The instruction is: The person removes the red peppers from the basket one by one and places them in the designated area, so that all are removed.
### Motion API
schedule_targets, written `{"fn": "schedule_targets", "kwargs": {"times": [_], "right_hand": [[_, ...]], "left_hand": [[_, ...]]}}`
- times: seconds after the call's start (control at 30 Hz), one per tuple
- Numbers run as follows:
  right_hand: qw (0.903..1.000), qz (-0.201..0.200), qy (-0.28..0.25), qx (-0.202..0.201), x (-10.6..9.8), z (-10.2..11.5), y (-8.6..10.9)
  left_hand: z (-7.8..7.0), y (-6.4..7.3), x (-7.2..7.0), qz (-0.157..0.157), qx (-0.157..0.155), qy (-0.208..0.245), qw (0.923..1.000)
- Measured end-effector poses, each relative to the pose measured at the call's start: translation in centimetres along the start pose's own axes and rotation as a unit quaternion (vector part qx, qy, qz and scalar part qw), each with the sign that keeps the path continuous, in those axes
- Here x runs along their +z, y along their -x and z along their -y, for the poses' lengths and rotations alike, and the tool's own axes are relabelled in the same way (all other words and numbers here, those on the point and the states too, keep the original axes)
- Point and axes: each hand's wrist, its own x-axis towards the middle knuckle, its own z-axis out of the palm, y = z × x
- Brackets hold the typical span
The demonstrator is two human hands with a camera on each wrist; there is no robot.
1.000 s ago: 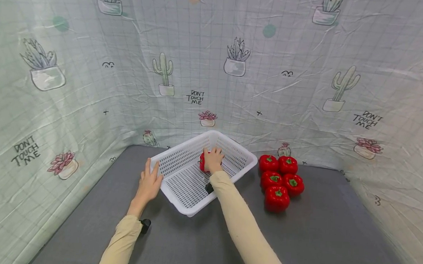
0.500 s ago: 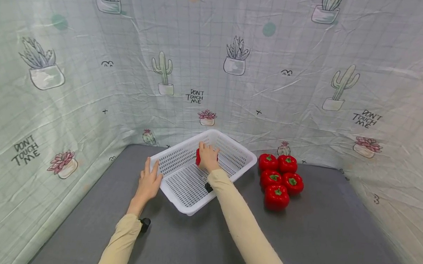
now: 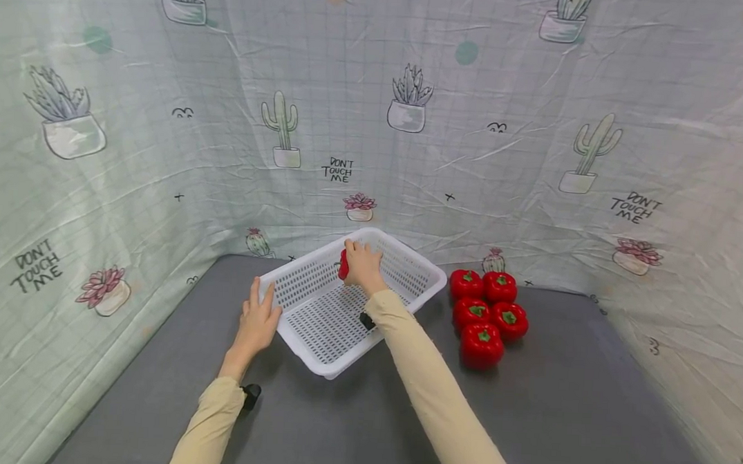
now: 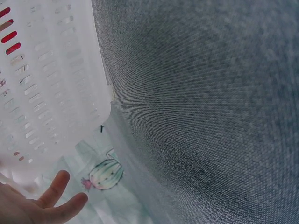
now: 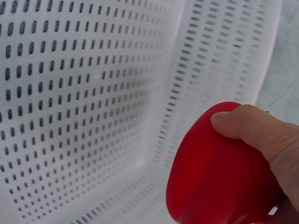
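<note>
In the head view, a white perforated plastic basket (image 3: 321, 254) stands on the grey table toward the back. My right hand (image 3: 364, 265) reaches into it and grips a red bell pepper (image 3: 344, 264) turned on its side near the back long wall. Seen from the right wrist, the thumb presses along the glossy pepper (image 5: 219, 172), close over the basket's slotted inside; most fingers are hidden behind it. My left hand (image 3: 258, 324) rests at the basket's left corner, fingers fairly straight and spread. In the left wrist view two fingers (image 4: 67, 207) extend outside the basket wall (image 4: 60, 93).
Several more red bell peppers (image 3: 481, 345) stand in a cluster, green stems up, just right of the basket on the grey table (image 3: 563, 406). A pale curtain (image 3: 511, 162) printed with cacti hangs behind and along both sides.
My right hand has shifted the bell pepper back and left inside the basket and turned it so its stem points left. The left hand has stayed at the rim.
</note>
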Motion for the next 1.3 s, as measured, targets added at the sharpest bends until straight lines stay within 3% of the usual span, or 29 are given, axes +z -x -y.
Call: {"fn": "schedule_targets", "kwargs": {"times": [0.23,0.6,0.8,1.1,1.3], "right_hand": [[0.9997,0.02,-0.003,-0.014,-2.1,-0.1,0.3],[0.9982,0.015,-0.016,-0.056,-5.0,-0.1,1.8],[0.9972,0.012,-0.02,-0.07,-5.8,-0.4,2.7],[0.9964,0.009,0.004,-0.084,-6.6,-1.3,4.2],[0.9952,-0.019,-0.027,-0.092,-7.0,-3.1,5.6]], "left_hand": [[0.0,-0.1,0.0,0.001,0.002,0.006,1.0],[0.2,-0.2,-0.1,-0.001,0.009,0.0,1.0],[0.1,-0.2,0.0,-0.012,0.02,0.0,0.9997],[0.3,0.0,0.1,0.008,-0.001,0.005,1.0],[-0.1,-0.1,0.0,0.014,-0.003,0.01,0.9998]]}}
